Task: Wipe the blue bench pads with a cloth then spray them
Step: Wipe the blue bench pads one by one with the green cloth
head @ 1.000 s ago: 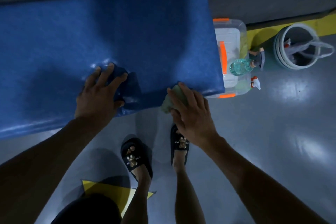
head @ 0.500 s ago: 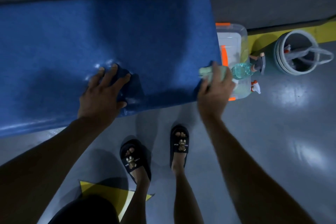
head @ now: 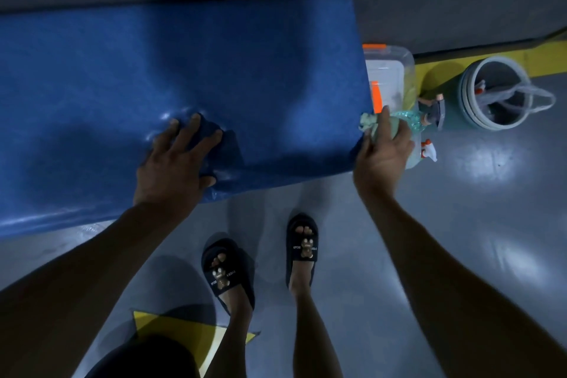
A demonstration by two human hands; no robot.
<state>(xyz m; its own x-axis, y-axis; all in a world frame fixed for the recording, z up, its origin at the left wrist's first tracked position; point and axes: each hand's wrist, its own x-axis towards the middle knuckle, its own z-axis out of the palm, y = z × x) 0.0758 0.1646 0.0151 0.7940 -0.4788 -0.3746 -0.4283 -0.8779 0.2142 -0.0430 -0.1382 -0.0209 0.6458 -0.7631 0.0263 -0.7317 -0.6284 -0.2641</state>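
Observation:
A long blue bench pad (head: 171,70) fills the upper left of the head view. My left hand (head: 175,166) presses flat on its near part, fingers spread, denting the surface. My right hand (head: 382,150) holds a pale green cloth (head: 369,123) against the pad's right end, near its front corner. Just beyond that hand a green spray bottle (head: 411,120) lies on a clear box, and a second sprayer's white nozzle (head: 429,150) pokes out lower down.
A clear plastic box (head: 389,70) with orange clips stands on the floor right of the pad. Further right is a round bucket (head: 494,92) holding tools. My two sandalled feet (head: 260,261) stand on the grey floor. Yellow floor markings (head: 171,334) lie nearby.
My right hand slid the cloth from the pad's front edge rightwards and up onto its right end. My left hand stayed pressed in the same spot.

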